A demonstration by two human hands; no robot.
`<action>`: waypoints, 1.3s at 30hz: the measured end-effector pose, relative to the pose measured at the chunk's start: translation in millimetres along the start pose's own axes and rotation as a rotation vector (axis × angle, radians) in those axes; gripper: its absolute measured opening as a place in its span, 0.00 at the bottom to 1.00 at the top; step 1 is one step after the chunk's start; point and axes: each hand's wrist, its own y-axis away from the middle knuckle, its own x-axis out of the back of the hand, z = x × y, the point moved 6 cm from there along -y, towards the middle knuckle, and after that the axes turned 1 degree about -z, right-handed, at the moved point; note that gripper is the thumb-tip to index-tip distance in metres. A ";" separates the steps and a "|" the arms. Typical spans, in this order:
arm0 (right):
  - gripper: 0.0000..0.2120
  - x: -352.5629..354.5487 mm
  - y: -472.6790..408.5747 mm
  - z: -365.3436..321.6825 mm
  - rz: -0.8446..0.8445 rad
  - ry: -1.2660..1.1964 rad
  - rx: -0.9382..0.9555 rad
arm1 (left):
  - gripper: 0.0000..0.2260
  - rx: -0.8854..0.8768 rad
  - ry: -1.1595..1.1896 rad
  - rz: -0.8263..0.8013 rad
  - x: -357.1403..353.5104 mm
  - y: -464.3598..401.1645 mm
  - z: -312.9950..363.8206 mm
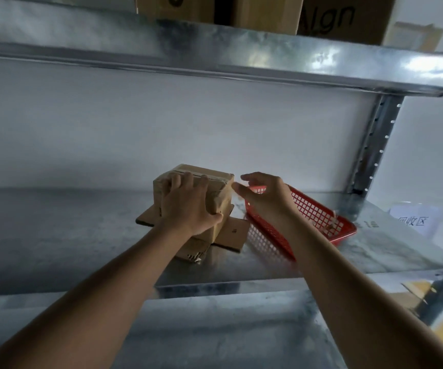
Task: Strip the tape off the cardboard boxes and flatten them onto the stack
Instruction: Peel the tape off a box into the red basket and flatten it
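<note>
Metal shelf (82, 235), taped box (215, 179), paper label (414, 221) "回收区".

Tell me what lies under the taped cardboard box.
Flattened cardboard lies on the metal shelf beneath the taped box, which the left hand grips. How many sheets is hidden under the box.

A small brown taped cardboard box (215, 182) is being kept upright atop the stack of flattened cardboard (232, 235).
</note>
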 end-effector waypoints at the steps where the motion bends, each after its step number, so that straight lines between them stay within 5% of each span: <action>1: 0.19 -9.8 -0.4 0.4 -0.073 -0.053 -0.017 | 0.42 0.001 0.000 0.005 1.6 0.7 -0.1; 5: 0.06 -22.8 -5.0 -0.3 -0.069 -0.119 0.021 | 0.45 0.024 -0.025 -0.016 9.0 5.8 1.3; 10: 0.03 -17.5 -8.4 -5.4 -0.038 -0.043 0.166 | 0.48 0.062 -0.033 -0.099 10.0 7.2 3.8; 15: 0.03 20.0 -27.4 5.6 0.186 -0.007 0.264 | 0.48 0.092 -0.046 -0.131 9.9 7.2 7.1; 19: 0.09 32.5 -45.6 32.0 0.089 0.287 0.160 | 0.47 0.103 -0.035 -0.132 14.1 4.9 16.4; 28: 0.17 35.0 -54.2 81.4 -0.217 0.398 -0.205 | 0.47 0.147 -0.045 -0.123 10.3 0.8 27.2; 39: 0.32 58.9 -51.1 102.8 -0.011 0.588 -0.183 | 0.49 0.154 -0.078 -0.132 8.1 -4.1 30.4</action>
